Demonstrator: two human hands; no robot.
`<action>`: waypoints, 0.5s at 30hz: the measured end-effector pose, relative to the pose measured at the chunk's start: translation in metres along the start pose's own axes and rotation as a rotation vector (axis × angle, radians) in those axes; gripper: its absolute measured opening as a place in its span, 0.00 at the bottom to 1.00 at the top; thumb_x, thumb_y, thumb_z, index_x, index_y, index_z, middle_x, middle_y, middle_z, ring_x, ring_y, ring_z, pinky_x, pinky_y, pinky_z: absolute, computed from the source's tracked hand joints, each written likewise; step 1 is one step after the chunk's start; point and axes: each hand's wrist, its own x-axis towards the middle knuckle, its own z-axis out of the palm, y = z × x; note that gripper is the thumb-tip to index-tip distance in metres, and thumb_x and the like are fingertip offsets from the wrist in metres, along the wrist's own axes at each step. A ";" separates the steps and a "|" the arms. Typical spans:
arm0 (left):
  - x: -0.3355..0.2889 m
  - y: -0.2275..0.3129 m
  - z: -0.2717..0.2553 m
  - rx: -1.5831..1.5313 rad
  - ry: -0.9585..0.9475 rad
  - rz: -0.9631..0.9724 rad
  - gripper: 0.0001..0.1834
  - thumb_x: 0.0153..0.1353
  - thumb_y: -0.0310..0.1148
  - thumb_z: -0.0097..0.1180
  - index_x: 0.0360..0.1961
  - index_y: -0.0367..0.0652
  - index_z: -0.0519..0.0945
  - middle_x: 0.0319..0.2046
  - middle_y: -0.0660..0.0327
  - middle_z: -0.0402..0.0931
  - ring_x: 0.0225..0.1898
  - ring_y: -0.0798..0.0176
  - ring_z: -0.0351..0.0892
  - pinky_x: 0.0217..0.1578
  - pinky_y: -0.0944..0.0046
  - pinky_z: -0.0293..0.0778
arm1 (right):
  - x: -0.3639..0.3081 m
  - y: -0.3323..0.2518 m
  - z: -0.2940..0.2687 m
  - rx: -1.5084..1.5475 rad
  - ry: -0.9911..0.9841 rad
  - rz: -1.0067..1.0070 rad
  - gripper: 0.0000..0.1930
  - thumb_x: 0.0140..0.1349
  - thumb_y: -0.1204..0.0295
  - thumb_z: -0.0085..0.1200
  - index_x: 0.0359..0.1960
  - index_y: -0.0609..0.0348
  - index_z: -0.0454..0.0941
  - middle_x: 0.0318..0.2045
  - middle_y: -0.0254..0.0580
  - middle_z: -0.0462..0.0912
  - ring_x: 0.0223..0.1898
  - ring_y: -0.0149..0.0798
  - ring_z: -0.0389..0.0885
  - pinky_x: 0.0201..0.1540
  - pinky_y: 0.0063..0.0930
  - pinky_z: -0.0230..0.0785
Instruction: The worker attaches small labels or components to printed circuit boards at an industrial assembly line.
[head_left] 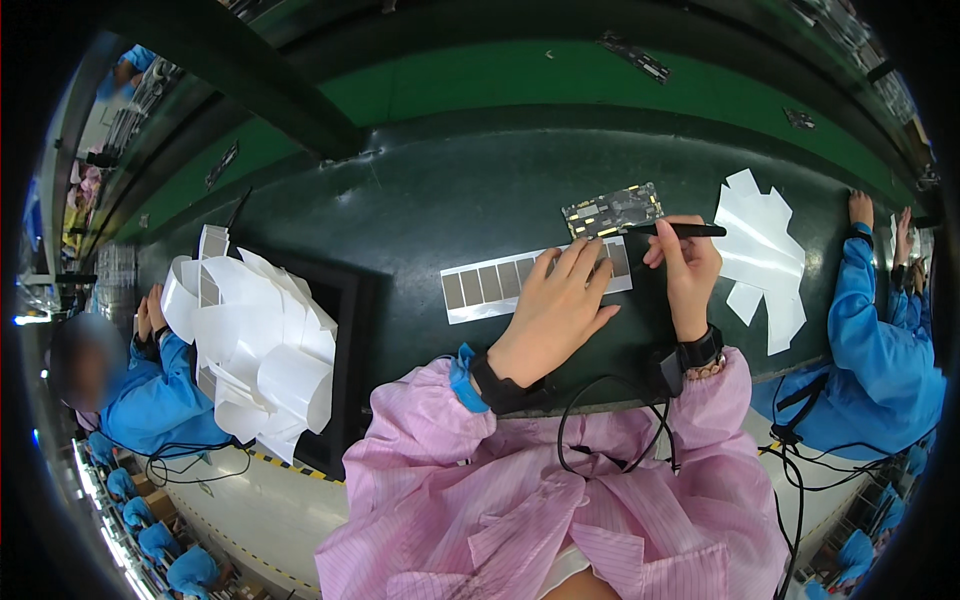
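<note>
My left hand [560, 308] lies loosely spread, unclenched, over the strip of grey rectangles [482, 284] on the green table [430, 205], fingertips close to the circuit board [612, 209] just beyond it. My right hand [690, 275] grasps a black pen-like tool [703, 230] beside the board, near white sheets [762, 245].

Moderate, even light leaves a soft sheen on the dark desk [450, 190] and glare on the white sheets [765, 245]. The left hand [560, 310] is crisp; the bent, black-rimmed edges seem softer, though detail there is hard to judge.
</note>
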 end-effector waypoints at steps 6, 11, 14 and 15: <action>-0.003 -0.002 -0.002 0.021 0.010 -0.025 0.26 0.55 0.42 0.61 0.50 0.37 0.73 0.56 0.48 0.66 0.61 0.48 0.63 0.59 0.52 0.60 | 0.016 -0.004 0.025 -0.002 -0.045 -0.048 0.04 0.63 0.77 0.55 0.36 0.67 0.76 0.22 0.36 0.78 0.21 0.23 0.77 0.24 0.15 0.66; -0.001 -0.006 -0.001 -0.012 0.036 -0.013 0.27 0.54 0.41 0.62 0.51 0.35 0.72 0.57 0.44 0.64 0.61 0.46 0.63 0.60 0.51 0.61 | 0.021 0.005 0.047 -0.056 -0.037 -0.104 0.04 0.62 0.78 0.57 0.34 0.67 0.77 0.22 0.36 0.79 0.20 0.23 0.77 0.23 0.16 0.68; -0.002 -0.010 -0.001 -0.016 0.049 -0.051 0.29 0.53 0.39 0.63 0.53 0.34 0.70 0.57 0.43 0.63 0.61 0.46 0.63 0.59 0.51 0.62 | 0.018 0.005 0.056 -0.141 -0.031 -0.156 0.04 0.60 0.77 0.59 0.32 0.64 0.78 0.22 0.36 0.81 0.19 0.24 0.79 0.22 0.17 0.69; -0.002 -0.011 -0.001 -0.025 0.049 -0.057 0.30 0.53 0.39 0.63 0.53 0.34 0.70 0.57 0.43 0.63 0.61 0.46 0.63 0.59 0.52 0.63 | 0.018 0.003 0.058 -0.222 -0.032 -0.206 0.04 0.59 0.76 0.59 0.32 0.64 0.79 0.22 0.37 0.81 0.19 0.25 0.80 0.22 0.18 0.69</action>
